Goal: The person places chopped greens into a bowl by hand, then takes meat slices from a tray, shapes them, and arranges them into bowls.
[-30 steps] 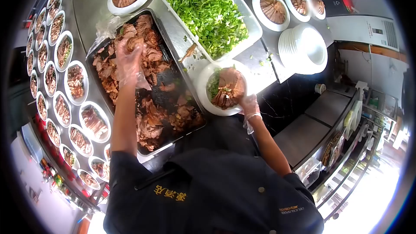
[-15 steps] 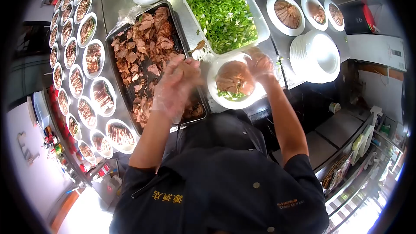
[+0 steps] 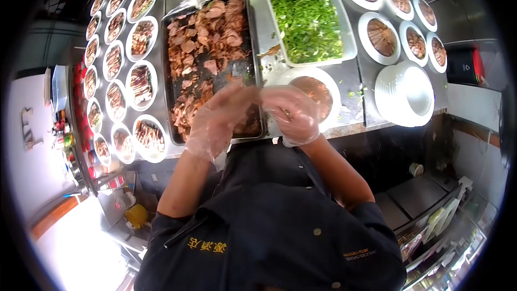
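Observation:
My left hand point(image 3: 222, 114), in a clear plastic glove, is over the right edge of the black meat tray point(image 3: 256, 48); its fingers are smeared by motion. Beside it, my right hand point(image 3: 291, 114) is gloved too, with curled fingers; what they hold, if anything, is too small to name. The two hands meet or nearly meet at the fingertips. Just behind my right hand, a white plate point(image 3: 333, 89) bears sliced meat point(image 3: 315, 92), partly hidden by that hand. Cut meat point(image 3: 207, 35) lies loose in the tray.
A white tub point(image 3: 347, 37) of chopped greens point(image 3: 304, 19) stands beyond the plate. Stacked white plates point(image 3: 404, 94) are at the right, with several plates of meat point(image 3: 381, 37) behind. Rows of filled plates point(image 3: 141, 86) line the left side. The counter's front edge point(image 3: 347, 129) is near my body.
My left hand has left the meat and moved right to my right hand. My right hand has let go of the plate, which now rests on the counter. The view has shifted left.

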`<action>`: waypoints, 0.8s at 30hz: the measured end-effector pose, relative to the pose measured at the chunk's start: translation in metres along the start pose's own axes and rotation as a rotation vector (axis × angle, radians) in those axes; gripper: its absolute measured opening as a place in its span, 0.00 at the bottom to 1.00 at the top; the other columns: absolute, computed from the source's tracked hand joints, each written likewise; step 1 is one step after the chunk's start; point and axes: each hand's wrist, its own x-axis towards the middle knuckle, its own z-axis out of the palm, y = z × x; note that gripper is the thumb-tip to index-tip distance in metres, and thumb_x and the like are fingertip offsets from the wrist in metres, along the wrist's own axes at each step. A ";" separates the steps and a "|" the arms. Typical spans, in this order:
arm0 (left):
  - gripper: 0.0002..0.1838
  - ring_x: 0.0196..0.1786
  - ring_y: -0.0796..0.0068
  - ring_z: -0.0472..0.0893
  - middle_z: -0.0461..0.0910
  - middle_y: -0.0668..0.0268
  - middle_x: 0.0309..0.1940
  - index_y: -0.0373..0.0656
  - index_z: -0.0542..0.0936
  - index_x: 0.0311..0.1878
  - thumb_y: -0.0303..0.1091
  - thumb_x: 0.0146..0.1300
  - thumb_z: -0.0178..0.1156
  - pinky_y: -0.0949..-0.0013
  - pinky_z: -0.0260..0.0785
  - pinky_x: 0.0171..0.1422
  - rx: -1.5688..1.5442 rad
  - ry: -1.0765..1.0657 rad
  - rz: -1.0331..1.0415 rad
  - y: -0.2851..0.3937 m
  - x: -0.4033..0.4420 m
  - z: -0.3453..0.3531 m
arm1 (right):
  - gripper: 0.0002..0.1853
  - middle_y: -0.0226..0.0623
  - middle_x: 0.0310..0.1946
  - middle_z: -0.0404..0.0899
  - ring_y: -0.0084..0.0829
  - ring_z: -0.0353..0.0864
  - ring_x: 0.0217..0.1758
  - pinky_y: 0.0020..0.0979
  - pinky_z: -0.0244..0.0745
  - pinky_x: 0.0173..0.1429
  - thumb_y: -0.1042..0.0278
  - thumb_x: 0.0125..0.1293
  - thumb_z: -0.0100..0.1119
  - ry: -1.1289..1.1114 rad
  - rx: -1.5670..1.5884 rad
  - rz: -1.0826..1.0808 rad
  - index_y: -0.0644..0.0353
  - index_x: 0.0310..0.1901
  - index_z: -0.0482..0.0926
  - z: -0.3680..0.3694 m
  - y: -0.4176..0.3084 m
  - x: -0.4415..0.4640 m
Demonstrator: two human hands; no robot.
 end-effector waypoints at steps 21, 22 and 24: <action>0.27 0.74 0.66 0.78 0.77 0.57 0.73 0.37 0.70 0.80 0.32 0.84 0.61 0.58 0.68 0.83 0.279 -0.382 0.603 0.039 -0.014 -0.060 | 0.24 0.43 0.62 0.83 0.36 0.90 0.59 0.37 0.89 0.65 0.83 0.68 0.77 0.165 0.284 0.449 0.61 0.63 0.83 0.140 -0.096 0.025; 0.30 0.75 0.66 0.77 0.76 0.57 0.74 0.37 0.67 0.82 0.34 0.83 0.63 0.58 0.68 0.84 0.357 -0.422 0.710 0.039 -0.014 -0.062 | 0.21 0.42 0.61 0.83 0.36 0.90 0.57 0.37 0.88 0.65 0.84 0.66 0.77 0.188 0.378 0.419 0.60 0.59 0.83 0.142 -0.096 0.022; 0.36 0.76 0.65 0.76 0.74 0.55 0.76 0.38 0.64 0.84 0.39 0.81 0.66 0.58 0.68 0.83 0.349 -0.456 0.733 0.038 -0.021 -0.063 | 0.18 0.37 0.56 0.84 0.32 0.88 0.54 0.35 0.84 0.63 0.86 0.65 0.78 0.120 0.327 0.357 0.58 0.50 0.82 0.133 -0.098 0.027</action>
